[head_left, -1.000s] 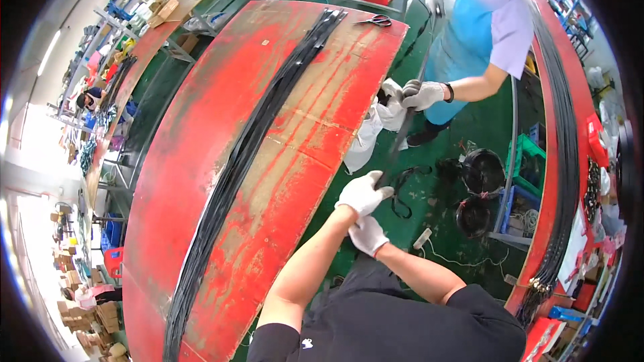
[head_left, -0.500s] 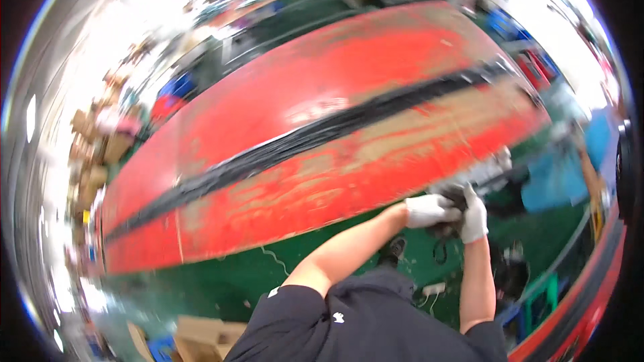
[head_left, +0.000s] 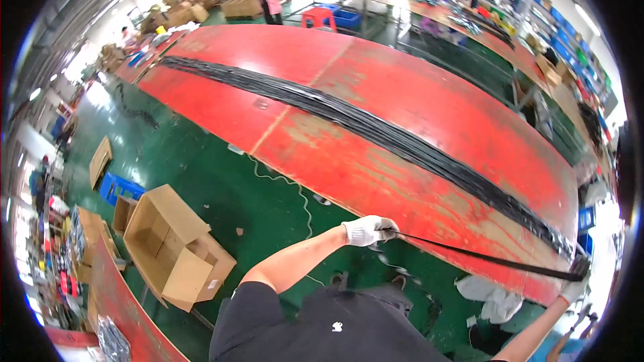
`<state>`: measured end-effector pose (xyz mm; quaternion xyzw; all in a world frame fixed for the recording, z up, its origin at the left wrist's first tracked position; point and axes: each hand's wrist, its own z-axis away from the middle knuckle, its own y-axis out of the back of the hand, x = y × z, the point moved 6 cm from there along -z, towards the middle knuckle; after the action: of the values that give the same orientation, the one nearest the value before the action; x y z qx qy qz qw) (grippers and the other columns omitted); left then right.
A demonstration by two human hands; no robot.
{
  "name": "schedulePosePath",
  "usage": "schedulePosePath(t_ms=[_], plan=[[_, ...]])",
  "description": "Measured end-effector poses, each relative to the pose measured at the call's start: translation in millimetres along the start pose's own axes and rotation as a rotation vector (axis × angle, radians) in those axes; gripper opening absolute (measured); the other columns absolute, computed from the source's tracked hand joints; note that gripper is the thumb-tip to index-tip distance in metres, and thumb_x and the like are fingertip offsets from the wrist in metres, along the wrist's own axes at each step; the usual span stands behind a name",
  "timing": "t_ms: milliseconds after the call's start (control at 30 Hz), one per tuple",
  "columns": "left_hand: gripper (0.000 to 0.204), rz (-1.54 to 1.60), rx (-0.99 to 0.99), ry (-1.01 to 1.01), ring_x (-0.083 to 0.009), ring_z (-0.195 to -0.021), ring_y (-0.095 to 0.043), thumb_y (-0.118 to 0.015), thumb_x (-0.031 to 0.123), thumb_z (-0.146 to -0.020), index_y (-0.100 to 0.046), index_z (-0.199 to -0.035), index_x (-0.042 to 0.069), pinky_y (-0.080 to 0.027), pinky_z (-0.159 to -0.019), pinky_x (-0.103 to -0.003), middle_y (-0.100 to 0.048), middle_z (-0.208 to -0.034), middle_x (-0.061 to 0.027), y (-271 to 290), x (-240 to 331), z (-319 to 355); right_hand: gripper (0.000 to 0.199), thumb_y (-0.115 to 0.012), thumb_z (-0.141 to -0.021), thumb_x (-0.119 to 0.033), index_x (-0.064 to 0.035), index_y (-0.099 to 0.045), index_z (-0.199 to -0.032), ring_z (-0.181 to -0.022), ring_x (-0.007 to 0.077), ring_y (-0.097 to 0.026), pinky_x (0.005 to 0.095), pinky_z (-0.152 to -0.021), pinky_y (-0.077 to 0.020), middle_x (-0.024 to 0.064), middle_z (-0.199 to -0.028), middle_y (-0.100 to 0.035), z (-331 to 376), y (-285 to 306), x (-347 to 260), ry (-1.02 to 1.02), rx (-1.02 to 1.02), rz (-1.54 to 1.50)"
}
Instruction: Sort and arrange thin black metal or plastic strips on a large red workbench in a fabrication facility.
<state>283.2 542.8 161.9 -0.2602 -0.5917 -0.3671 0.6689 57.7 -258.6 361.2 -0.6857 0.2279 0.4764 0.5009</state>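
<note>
A thin black strap [head_left: 469, 250] runs taut between my two gloved hands along the near edge of the red table [head_left: 416, 124]. My left hand [head_left: 370, 230], in a white glove, is closed on one end, and a loose tail hangs below it toward the floor. At the right, my right hand [head_left: 575, 287] is closed on the other end; something dark covers part of its fingers. A long bundle of black straps [head_left: 355, 118] lies lengthwise along the tabletop, its near end close to my right hand.
An opened cardboard box [head_left: 164, 245] stands at the left, beside a blue crate [head_left: 121, 189]. A white cord [head_left: 305, 204] trails over the green floor. White cloth or plastic [head_left: 493, 300] lies below the table's right end. Beyond the table are a red stool [head_left: 318, 18] and people.
My hands, close together before, have moved wide apart, left hand leftward and right hand rightward, with the strap now stretched between them. My view has turned along the table.
</note>
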Motion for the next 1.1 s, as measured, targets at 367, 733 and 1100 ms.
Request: schedulePosePath(t_ms=[367,733,1100], plan=[[0.037,-0.06,-0.221,0.256,-0.0134,-0.071,-0.067,-0.064,0.04,-0.105,-0.076,-0.112,0.006,-0.058,-0.067,-0.031,-0.07,-0.084,-0.0014,204.5,33.4,73.3,0.074,-0.046,-0.111,-0.066,-0.0011,-0.062,-0.144,-0.136,0.0346,-0.06,0.05,-0.117,-0.0444,0.0205,-0.147,-0.064,633.1,-419.4,415.1,-0.835,-0.885,-0.339],[0.03,-0.202,0.312,0.297,-0.0166,-0.102,-0.068,-0.057,0.025,-0.112,-0.068,-0.133,0.007,-0.054,-0.088,-0.036,-0.069,-0.098,-0.006,485.1,-52.9,291.2,0.053,-0.041,-0.116,-0.039,-0.0014,-0.068,-0.142,-0.118,0.031,-0.069,0.048,-0.108,-0.0525,0.0146,-0.132,-0.075,470.1,-680.5,490.1,-0.436,-0.656,-0.256],[0.028,0.087,0.479,0.256,-0.0124,-0.059,-0.056,-0.059,0.029,-0.106,-0.072,-0.116,0.006,-0.049,-0.056,-0.031,-0.06,-0.079,0.0012,722.0,-82.2,485.9,0.052,-0.038,-0.116,-0.052,-0.0082,-0.065,-0.109,-0.113,0.0271,-0.065,0.0459,-0.104,-0.0511,0.0091,-0.107,-0.066,637.5,-752.7,667.6,-0.609,-0.158,-0.079]])
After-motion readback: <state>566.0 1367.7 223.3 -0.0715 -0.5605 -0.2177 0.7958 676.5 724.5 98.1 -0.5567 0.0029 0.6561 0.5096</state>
